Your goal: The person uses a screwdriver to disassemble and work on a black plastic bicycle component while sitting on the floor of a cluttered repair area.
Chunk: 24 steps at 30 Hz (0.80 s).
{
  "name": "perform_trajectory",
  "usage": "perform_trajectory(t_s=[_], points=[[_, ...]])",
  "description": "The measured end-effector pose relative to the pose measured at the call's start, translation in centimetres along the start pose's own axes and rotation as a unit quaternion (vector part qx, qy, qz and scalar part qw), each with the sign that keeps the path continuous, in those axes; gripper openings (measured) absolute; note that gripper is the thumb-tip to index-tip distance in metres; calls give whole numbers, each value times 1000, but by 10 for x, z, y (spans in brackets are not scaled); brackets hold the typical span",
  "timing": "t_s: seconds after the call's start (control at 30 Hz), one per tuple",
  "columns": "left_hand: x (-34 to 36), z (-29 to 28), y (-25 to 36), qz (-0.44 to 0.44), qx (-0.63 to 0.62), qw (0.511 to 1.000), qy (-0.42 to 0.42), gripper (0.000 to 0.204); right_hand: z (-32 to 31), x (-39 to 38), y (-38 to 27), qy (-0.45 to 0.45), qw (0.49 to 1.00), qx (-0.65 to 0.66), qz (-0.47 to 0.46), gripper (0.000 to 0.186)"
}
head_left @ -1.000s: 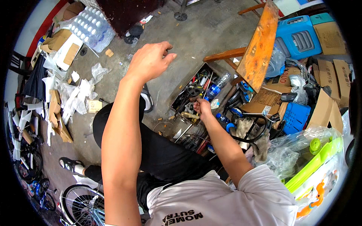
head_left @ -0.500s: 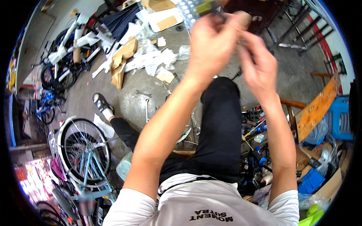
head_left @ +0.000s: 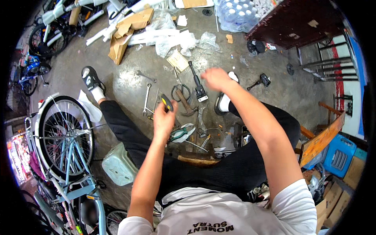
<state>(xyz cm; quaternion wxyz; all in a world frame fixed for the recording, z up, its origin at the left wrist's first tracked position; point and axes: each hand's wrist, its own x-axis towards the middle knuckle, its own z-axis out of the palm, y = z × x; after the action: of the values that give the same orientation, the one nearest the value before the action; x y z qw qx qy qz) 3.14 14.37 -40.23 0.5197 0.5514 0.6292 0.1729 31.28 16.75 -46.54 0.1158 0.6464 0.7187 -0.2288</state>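
My left hand point(head_left: 163, 120) is closed round a black-and-yellow utility knife point(head_left: 167, 102), held above the floor with one end sticking out past the fingers. My right hand point(head_left: 217, 80) is higher up and to the right, its fingers curled in. The back of that hand hides what they hold, if anything. Just left of it lies a black kickstand-like part point(head_left: 197, 83) with a pale end. A hammer point(head_left: 185, 102) with a wooden handle lies between my hands. Green-handled pliers point(head_left: 181, 133) and a combination wrench point(head_left: 147, 98) lie near my left hand.
A light-blue bicycle point(head_left: 70, 156) and a pale green stool point(head_left: 119, 164) stand on the left. Cardboard point(head_left: 135, 20) and plastic wrap litter the far floor. Bottled water packs point(head_left: 237, 15) and a dark cabinet point(head_left: 291, 25) stand far right. A second black part point(head_left: 260, 81) lies right of my foot.
My hands have come down and apart from high up, and the clear packaging near them is out of view. My right leg has swung out to the right, and the view has shifted.
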Motion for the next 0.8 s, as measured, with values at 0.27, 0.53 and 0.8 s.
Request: perform_trajectory(t_s=[0.27,0.53,0.8], points=[[-6,24,-57,10,24,997,-79,27,99,69,-10,-77,969,-179,-155,36],[14,28,-73,-45,29,994,-92,28,128,122,18,-74,923,-283,-250,28],[39,36,-65,-41,38,994,-92,34,29,111,78,-189,968,-135,-90,33]])
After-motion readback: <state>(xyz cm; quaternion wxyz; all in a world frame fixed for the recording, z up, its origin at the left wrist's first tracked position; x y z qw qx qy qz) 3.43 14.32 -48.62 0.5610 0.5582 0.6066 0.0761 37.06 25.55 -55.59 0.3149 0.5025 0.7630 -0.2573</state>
